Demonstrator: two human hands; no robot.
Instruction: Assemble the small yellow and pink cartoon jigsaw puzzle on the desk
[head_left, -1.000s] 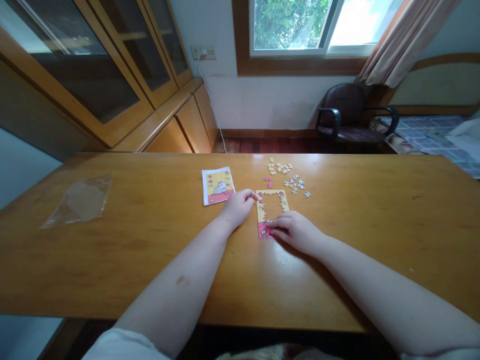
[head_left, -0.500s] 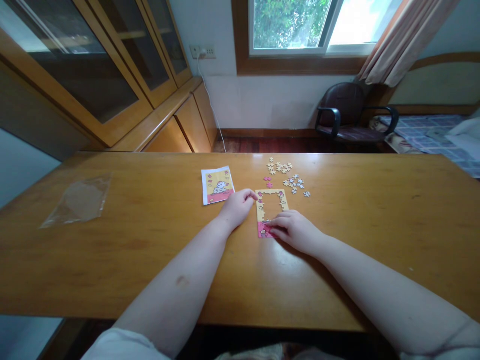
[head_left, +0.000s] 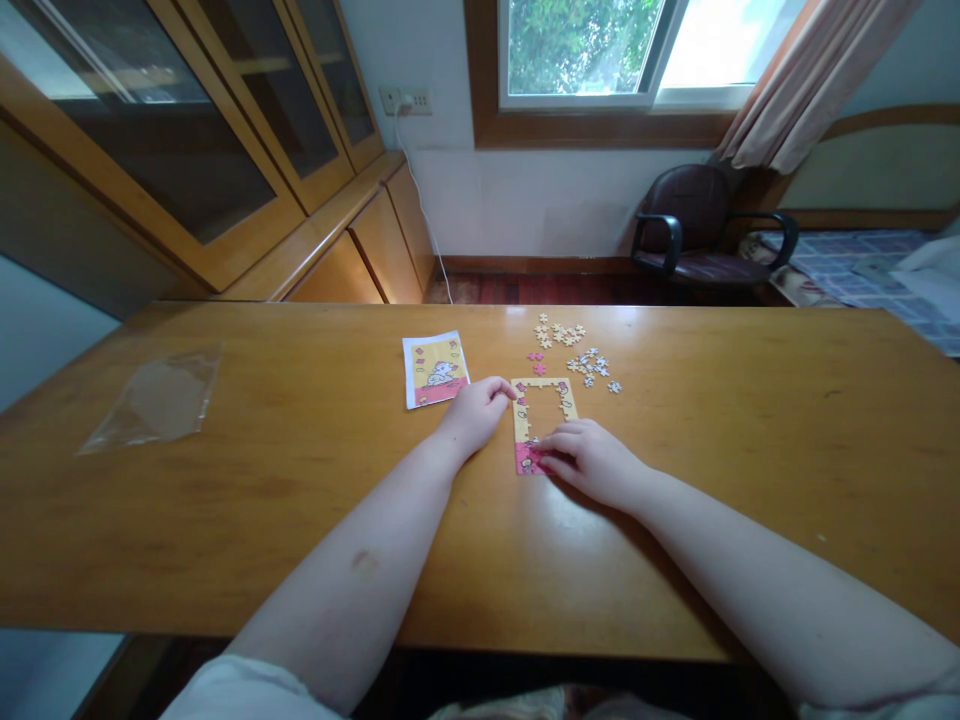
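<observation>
A partly assembled jigsaw puzzle (head_left: 520, 425) lies flat on the table, its border yellow above and pink below, with bare wood showing through the middle. My left hand (head_left: 478, 412) steadies its left edge, fingers bent and the fingertips at the border. Over the lower part is my right hand (head_left: 592, 462), thumb and fingers pinched close together at the pink section; they largely hide the puzzle piece there. Beyond the puzzle lie a few pink pieces (head_left: 539, 370), several yellow pieces (head_left: 568, 335) and several whitish pieces (head_left: 590, 366).
Left of the puzzle rests a picture card (head_left: 429, 396) with a white cartoon animal. A clear plastic bag (head_left: 161, 400) lies far left on the wooden table (head_left: 300, 520). Past the table stand a dark armchair (head_left: 686, 215), a glass-door cabinet (head_left: 315, 185) and a bed (head_left: 862, 265).
</observation>
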